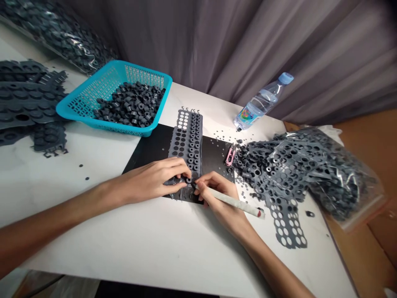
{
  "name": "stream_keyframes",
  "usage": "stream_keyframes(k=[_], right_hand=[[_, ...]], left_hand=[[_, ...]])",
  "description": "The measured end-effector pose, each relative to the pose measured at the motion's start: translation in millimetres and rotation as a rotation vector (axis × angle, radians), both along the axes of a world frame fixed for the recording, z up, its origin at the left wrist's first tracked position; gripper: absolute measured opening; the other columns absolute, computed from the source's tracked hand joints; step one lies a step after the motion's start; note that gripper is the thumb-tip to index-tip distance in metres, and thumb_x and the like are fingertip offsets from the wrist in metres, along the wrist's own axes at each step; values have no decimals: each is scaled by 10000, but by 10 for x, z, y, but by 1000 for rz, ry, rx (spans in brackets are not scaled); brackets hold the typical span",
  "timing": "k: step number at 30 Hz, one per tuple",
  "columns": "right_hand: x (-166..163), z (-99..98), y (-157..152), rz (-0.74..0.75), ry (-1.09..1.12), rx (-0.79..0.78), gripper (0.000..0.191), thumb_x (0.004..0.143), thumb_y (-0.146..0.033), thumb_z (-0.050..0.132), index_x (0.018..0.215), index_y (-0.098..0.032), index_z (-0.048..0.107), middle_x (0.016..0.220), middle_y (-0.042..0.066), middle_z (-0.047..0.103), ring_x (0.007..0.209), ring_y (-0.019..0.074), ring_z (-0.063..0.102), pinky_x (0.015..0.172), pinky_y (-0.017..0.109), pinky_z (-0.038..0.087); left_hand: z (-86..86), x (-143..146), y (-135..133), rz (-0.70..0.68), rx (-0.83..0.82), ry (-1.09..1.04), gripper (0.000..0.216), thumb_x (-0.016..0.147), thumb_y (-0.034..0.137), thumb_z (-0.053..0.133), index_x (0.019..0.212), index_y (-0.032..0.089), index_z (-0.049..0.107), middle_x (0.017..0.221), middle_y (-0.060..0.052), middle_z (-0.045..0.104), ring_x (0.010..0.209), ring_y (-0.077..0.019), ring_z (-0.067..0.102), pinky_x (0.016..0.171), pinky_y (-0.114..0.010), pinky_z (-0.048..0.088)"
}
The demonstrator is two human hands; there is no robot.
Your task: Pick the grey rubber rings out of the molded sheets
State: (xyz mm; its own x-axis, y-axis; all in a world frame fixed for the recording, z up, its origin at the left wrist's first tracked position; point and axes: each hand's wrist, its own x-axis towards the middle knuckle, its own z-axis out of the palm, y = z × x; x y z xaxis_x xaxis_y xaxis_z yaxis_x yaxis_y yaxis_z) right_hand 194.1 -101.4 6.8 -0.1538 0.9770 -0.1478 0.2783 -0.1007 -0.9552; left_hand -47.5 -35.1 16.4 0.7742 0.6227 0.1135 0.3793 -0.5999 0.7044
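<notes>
A dark grey moulded rubber sheet (185,134) lies lengthwise on a black mat (149,151). Its left rows are punched-out holes, while small rubber bushings still stand along its right rows. At the sheet's near end, my left hand (158,178) has its thumb and forefinger closed on the rubber, around a bushing (189,180). My right hand (221,192) grips a pen-like tool with a pale wrapped handle (237,203). The tool's dark tip points at that same bushing, close to the left fingertips; whether it touches is too small to tell.
A turquoise basket (102,120) of loose bushings stands back left, before a large filled bag (71,37). Moulded sheets (27,99) pile at left. Right are pink snips (230,155), a water bottle (260,103), punched scrap sheets (282,165) and a clear bag (350,186).
</notes>
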Motion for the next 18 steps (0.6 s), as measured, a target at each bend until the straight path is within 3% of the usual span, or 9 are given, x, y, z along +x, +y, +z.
stream_keyframes(k=[5,9,12,13,15,17,18], right_hand=[[-8,23,10,13,-30,15,109,975,-281,650,900,-202,662,846,10,699,673,130,596,621,238,467],[-30,30,3,24,-79,65,106,971,-272,639,888,-207,653,795,-12,673,652,125,565,611,237,434],[-57,31,-5,30,-163,150,139,973,-271,631,850,-207,641,734,-27,638,637,124,530,591,236,400],[-65,30,-7,33,-185,166,149,976,-273,626,843,-206,640,719,-30,631,630,123,521,585,236,391],[-77,27,-12,34,-204,167,153,982,-274,616,849,-204,646,719,-27,639,628,124,522,584,239,387],[-77,21,-18,24,-187,142,143,980,-266,615,855,-203,650,760,-16,666,658,132,549,601,242,401],[-72,18,-21,17,-167,122,135,976,-261,620,859,-203,651,781,-9,678,678,137,565,610,244,412]], left_hand=[[14,-1,0,2,36,8,188,1069,283,573,1243,244,632,1219,-22,649,1128,-180,638,1012,-282,458],[-58,22,-37,-26,230,63,210,1090,296,525,1231,236,668,1182,-53,662,1055,-207,658,989,-337,493],[-84,84,-93,-46,346,52,277,1106,203,421,1138,203,696,1127,-76,692,1044,-227,666,1013,-390,504],[-63,107,-103,0,338,-7,284,1105,195,411,1114,198,695,1123,-80,701,1059,-227,668,1026,-393,509],[33,140,-92,223,233,-199,234,1103,250,455,1087,197,682,1098,-75,711,1038,-211,677,992,-362,544],[162,143,-46,484,22,-394,192,1076,343,546,1063,198,672,1041,-61,711,945,-186,688,882,-314,587],[219,134,-19,543,-106,-451,200,1055,376,589,1045,194,674,1007,-53,713,894,-175,691,834,-299,597]])
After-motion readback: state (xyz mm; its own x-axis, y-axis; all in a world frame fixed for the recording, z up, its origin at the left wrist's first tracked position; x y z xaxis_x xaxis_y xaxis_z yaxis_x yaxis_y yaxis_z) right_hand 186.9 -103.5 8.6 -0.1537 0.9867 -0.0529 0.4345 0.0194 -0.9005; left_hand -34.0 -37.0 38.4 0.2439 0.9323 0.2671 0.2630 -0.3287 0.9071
